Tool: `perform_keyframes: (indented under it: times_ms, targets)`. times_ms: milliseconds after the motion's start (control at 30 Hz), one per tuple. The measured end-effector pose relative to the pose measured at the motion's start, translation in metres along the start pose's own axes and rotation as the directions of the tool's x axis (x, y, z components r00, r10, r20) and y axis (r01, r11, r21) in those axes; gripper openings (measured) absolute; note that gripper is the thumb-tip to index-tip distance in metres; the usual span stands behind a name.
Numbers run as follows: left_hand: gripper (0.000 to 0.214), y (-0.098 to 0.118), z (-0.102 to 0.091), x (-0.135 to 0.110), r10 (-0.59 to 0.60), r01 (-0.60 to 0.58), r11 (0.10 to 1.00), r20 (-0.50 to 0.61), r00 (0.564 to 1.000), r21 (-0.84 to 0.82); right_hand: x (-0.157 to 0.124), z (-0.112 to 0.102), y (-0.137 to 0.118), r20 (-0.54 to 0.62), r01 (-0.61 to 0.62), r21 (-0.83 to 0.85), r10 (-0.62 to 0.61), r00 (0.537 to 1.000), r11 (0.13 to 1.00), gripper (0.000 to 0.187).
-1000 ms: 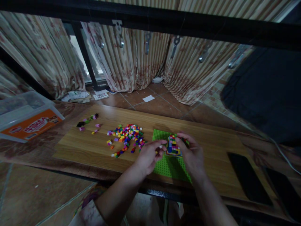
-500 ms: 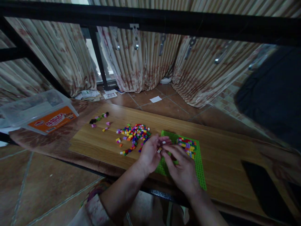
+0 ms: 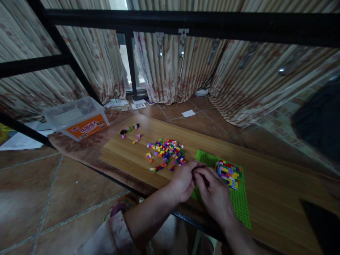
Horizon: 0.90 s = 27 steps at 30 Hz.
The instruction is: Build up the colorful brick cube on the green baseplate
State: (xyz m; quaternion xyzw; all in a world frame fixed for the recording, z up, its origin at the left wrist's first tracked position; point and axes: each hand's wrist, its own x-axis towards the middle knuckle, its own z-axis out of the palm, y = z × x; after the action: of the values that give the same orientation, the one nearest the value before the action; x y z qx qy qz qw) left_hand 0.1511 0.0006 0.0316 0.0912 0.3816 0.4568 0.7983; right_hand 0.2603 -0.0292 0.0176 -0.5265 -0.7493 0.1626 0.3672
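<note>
My left hand [image 3: 183,181] is curled in over the near left part of a green studded baseplate [image 3: 243,205]. My right hand [image 3: 216,191] meets it there, fingertips pressed together against the left fingers. Whatever lies between them is hidden now; small bricks showed in the left palm a moment earlier. Just beyond the right hand, a block of many-coloured building bricks [image 3: 230,173] stands on the baseplate. To the left of my hands, a loose pile of small bricks [image 3: 170,150] is spread over the wooden board [image 3: 127,159].
A few bricks and dark pieces [image 3: 130,130] lie at the board's far left. Behind them stands a clear plastic box [image 3: 77,113] with an orange label. A dark flat object [image 3: 318,219] rests at the right. A black metal bar [image 3: 186,24] crosses before striped curtains [image 3: 172,74].
My left hand has gone from palm up with small bricks showing to curled fingers, and my right fingers have closed in against it. The whole view has shifted, so things appear farther right.
</note>
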Motion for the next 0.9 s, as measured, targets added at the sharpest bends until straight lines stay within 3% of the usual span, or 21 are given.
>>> perform_keyframes:
  times_ms: [100,200,367,533,767,833,900]
  targets:
    - [0.015,-0.001,-0.003,-0.003,0.016,-0.015,0.997,-0.019,1.000,0.070,0.002,-0.004,-0.004,-0.146,-0.083,0.064,0.092,0.985,0.995,0.016]
    - [0.023,0.001,-0.003,-0.009,-0.001,-0.011,0.987,0.074,0.997,0.157,0.004,-0.011,-0.008,-0.255,-0.168,0.176,0.210,0.944,0.970,0.017]
    - [0.026,0.004,0.001,-0.014,-0.019,-0.021,0.988,0.257,0.966,0.151,0.007,-0.019,-0.007,-0.242,-0.223,0.314,0.305,0.921,0.923,0.019]
    - [0.020,0.005,0.003,-0.013,-0.119,0.120,0.993,0.297,0.947,0.017,0.003,-0.024,-0.004,-0.205,-0.197,0.413,0.301,0.932,0.889,0.014]
    - [0.018,0.000,0.012,-0.014,-0.214,0.253,0.964,0.325,0.921,-0.084,-0.002,-0.026,-0.007,-0.288,-0.098,0.481,0.263,0.921,0.871,0.009]
    - [0.020,-0.004,0.015,-0.013,-0.202,0.244,0.965,0.313,0.928,-0.100,-0.001,-0.030,-0.006,-0.339,-0.092,0.530,0.310,0.888,0.843,0.008]
    - [0.020,-0.007,0.017,-0.011,-0.171,0.204,0.974,0.283,0.944,-0.094,0.002,-0.041,-0.002,-0.408,-0.073,0.636,0.415,0.813,0.768,0.008]
